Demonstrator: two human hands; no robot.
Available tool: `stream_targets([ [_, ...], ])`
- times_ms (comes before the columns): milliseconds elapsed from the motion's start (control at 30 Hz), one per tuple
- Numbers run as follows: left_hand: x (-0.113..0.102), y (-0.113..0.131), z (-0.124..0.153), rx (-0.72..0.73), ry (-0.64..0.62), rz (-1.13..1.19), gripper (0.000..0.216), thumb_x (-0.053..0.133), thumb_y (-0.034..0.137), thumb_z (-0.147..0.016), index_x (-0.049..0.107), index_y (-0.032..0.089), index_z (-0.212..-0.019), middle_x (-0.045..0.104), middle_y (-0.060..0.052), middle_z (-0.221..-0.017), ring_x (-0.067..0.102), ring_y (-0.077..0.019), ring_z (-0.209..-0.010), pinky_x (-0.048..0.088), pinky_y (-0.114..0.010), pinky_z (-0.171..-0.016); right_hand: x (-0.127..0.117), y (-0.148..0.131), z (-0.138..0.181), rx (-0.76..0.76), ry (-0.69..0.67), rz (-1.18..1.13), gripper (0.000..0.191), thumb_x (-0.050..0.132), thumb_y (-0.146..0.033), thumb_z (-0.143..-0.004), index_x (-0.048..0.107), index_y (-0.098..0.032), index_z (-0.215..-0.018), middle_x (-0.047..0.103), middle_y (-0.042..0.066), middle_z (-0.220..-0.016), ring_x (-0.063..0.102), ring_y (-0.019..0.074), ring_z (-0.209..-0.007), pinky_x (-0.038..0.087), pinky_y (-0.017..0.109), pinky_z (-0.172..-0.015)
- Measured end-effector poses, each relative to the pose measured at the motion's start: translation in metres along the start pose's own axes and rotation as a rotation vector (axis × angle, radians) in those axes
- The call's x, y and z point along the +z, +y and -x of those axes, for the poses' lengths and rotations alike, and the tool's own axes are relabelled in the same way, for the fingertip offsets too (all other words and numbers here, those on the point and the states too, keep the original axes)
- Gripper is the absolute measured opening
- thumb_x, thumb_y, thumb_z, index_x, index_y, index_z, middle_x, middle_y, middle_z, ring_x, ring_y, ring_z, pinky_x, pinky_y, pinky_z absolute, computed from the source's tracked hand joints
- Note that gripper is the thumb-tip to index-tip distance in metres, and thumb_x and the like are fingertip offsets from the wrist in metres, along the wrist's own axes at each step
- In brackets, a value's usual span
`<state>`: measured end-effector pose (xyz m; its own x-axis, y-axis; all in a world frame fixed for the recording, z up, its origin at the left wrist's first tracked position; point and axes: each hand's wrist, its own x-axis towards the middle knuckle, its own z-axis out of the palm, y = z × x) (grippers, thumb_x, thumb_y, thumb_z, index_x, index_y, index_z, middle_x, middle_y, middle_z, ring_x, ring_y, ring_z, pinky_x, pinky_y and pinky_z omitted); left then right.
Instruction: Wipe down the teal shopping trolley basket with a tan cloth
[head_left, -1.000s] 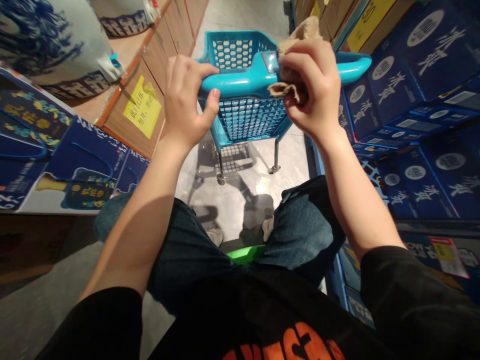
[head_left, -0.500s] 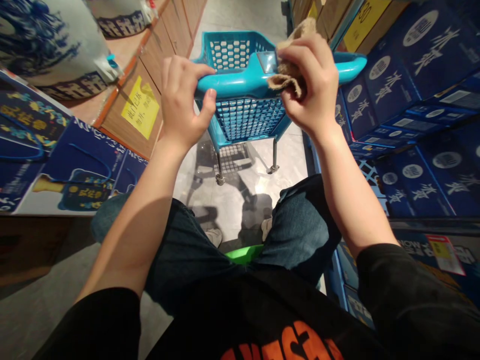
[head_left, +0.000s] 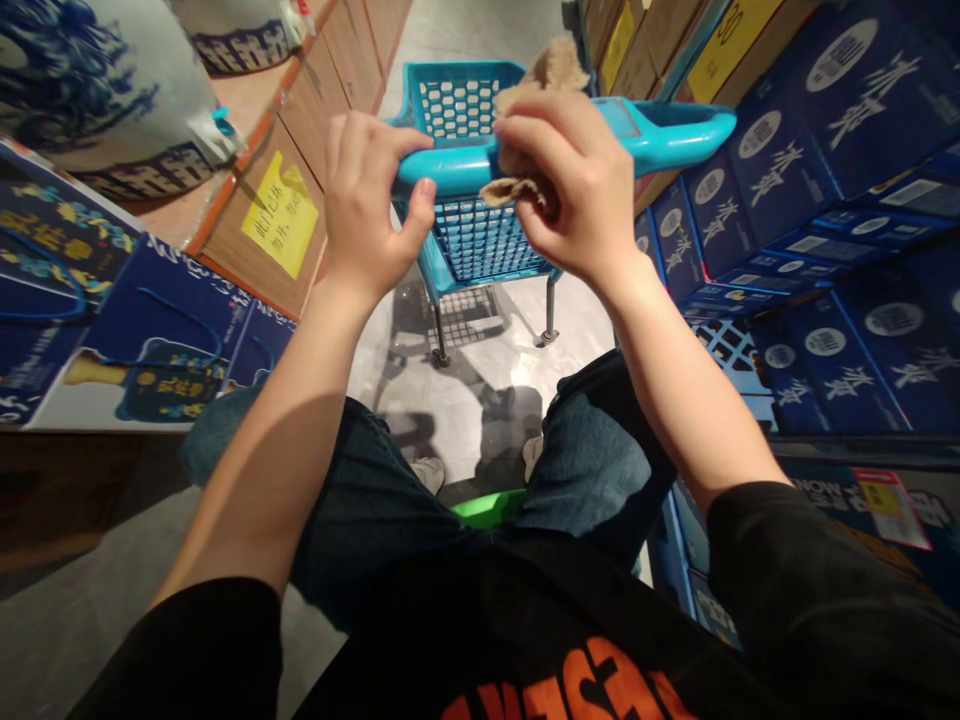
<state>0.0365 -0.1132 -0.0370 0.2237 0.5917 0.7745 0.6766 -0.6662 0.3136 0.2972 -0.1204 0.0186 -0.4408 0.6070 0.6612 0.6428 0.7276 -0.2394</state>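
A small teal plastic shopping cart (head_left: 480, 235) stands on the floor in front of me. My left hand (head_left: 367, 200) grips the left end of its handle bar (head_left: 675, 125). My right hand (head_left: 566, 185) is closed around a crumpled beige cloth (head_left: 544, 72) and presses it against the middle of the bar. The cloth's upper corner sticks up above my fingers, and a frayed edge hangs below them. I am seated low, with my knees in jeans on either side of the cart's wheels.
Stacked dark blue boxes (head_left: 847, 180) with white script line the right side. On the left are a wooden shelf with a yellow note (head_left: 279, 213), blue-and-white ceramic jars (head_left: 90, 90) and blue printed cartons (head_left: 150, 330). Grey tiled floor (head_left: 487, 370) runs between them; something green (head_left: 491, 507) lies under me.
My right hand has slid the cloth leftward along the handle bar, from its right part toward the middle. My left hand has kept its grip in place.
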Motion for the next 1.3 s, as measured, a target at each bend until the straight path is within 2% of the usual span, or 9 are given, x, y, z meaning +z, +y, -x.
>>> stream_targets([
  [133, 0.000, 0.000, -0.001, 0.007, -0.012, 0.004, 0.052, 0.038, 0.076, -0.106, 0.066, 0.038, -0.128, 0.067, -0.011, -0.124, 0.058, -0.0382, -0.125, 0.039, -0.066, -0.121, -0.005, 0.045, 0.000, 0.053, 0.291, 0.060, 0.023, 0.060, -0.026, -0.082, 0.067, -0.033, -0.102, 0.076, 0.010, -0.110, 0.068, 0.0359, -0.111, 0.058, 0.055, -0.098],
  [200, 0.002, -0.001, 0.000, 0.043, -0.002, -0.032, 0.055, 0.035, 0.074, -0.108, 0.065, 0.035, -0.131, 0.067, -0.012, -0.123, 0.059, -0.0376, -0.123, 0.042, -0.067, -0.117, -0.004, 0.053, 0.002, 0.050, 0.351, 0.075, 0.025, 0.059, -0.023, -0.078, 0.067, -0.030, -0.101, 0.075, 0.012, -0.105, 0.068, 0.0341, -0.106, 0.058, 0.052, -0.098],
  [333, 0.004, -0.005, 0.001, 0.081, 0.015, -0.065, 0.057, 0.032, 0.075, -0.109, 0.064, 0.033, -0.132, 0.067, -0.013, -0.121, 0.059, -0.0370, -0.121, 0.044, -0.066, -0.113, 0.002, 0.022, 0.007, 0.047, 0.154, 0.009, 0.030, 0.064, -0.031, -0.084, 0.066, -0.036, -0.113, 0.076, 0.006, -0.129, 0.066, 0.0346, -0.128, 0.056, 0.054, -0.110],
  [467, 0.002, -0.004, 0.000, 0.000, 0.012, -0.013, 0.058, 0.034, 0.081, -0.105, 0.065, 0.039, -0.129, 0.067, -0.010, -0.124, 0.057, -0.0379, -0.125, 0.038, -0.065, -0.120, -0.002, 0.002, 0.008, 0.014, 0.015, -0.073, 0.033, 0.072, -0.038, -0.081, 0.065, -0.041, -0.114, 0.076, 0.003, -0.130, 0.064, 0.0370, -0.137, 0.061, 0.054, -0.102],
  [700, 0.002, -0.001, 0.001, -0.033, -0.001, 0.046, 0.051, 0.040, 0.078, -0.104, 0.066, 0.041, -0.128, 0.068, -0.010, -0.126, 0.056, -0.0390, -0.129, 0.036, -0.064, -0.122, -0.006, 0.047, 0.001, 0.141, 0.262, 0.047, 0.019, 0.060, -0.022, -0.082, 0.062, -0.031, -0.099, 0.074, 0.012, -0.108, 0.067, 0.0382, -0.109, 0.052, 0.057, -0.100],
  [967, 0.003, -0.004, 0.002, 0.049, 0.037, -0.054, 0.053, 0.035, 0.073, -0.108, 0.066, 0.037, -0.130, 0.069, -0.010, -0.123, 0.059, -0.0372, -0.121, 0.040, -0.065, -0.115, 0.004, -0.011, 0.006, 0.013, 0.027, 0.033, 0.037, 0.070, -0.030, -0.083, 0.066, -0.043, -0.118, 0.076, 0.000, -0.133, 0.065, 0.0368, -0.130, 0.059, 0.055, -0.102],
  [1067, 0.002, -0.003, 0.000, 0.029, 0.031, -0.036, 0.052, 0.036, 0.076, -0.107, 0.066, 0.038, -0.127, 0.069, -0.010, -0.122, 0.059, -0.0363, -0.121, 0.040, -0.063, -0.117, -0.001, 0.007, 0.004, 0.033, 0.096, 0.036, 0.032, 0.066, -0.023, -0.084, 0.068, -0.038, -0.112, 0.078, 0.003, -0.125, 0.068, 0.0347, -0.120, 0.058, 0.052, -0.100],
  [1233, 0.004, -0.003, 0.001, 0.101, 0.001, -0.055, 0.054, 0.032, 0.071, -0.111, 0.063, 0.032, -0.133, 0.065, -0.012, -0.122, 0.059, -0.0370, -0.122, 0.046, -0.067, -0.111, -0.007, 0.050, -0.001, 0.108, 0.353, 0.071, 0.027, 0.057, -0.010, -0.078, 0.068, -0.028, -0.095, 0.075, 0.013, -0.100, 0.067, 0.0342, -0.101, 0.050, 0.049, -0.094],
  [1300, 0.004, -0.004, 0.002, 0.085, -0.007, -0.038, 0.056, 0.030, 0.074, -0.111, 0.061, 0.033, -0.134, 0.062, -0.012, -0.123, 0.058, -0.0374, -0.125, 0.044, -0.067, -0.114, -0.006, 0.044, 0.000, 0.094, 0.317, 0.074, 0.025, 0.057, -0.011, -0.079, 0.067, -0.028, -0.094, 0.075, 0.012, -0.100, 0.067, 0.0336, -0.102, 0.050, 0.047, -0.092],
])
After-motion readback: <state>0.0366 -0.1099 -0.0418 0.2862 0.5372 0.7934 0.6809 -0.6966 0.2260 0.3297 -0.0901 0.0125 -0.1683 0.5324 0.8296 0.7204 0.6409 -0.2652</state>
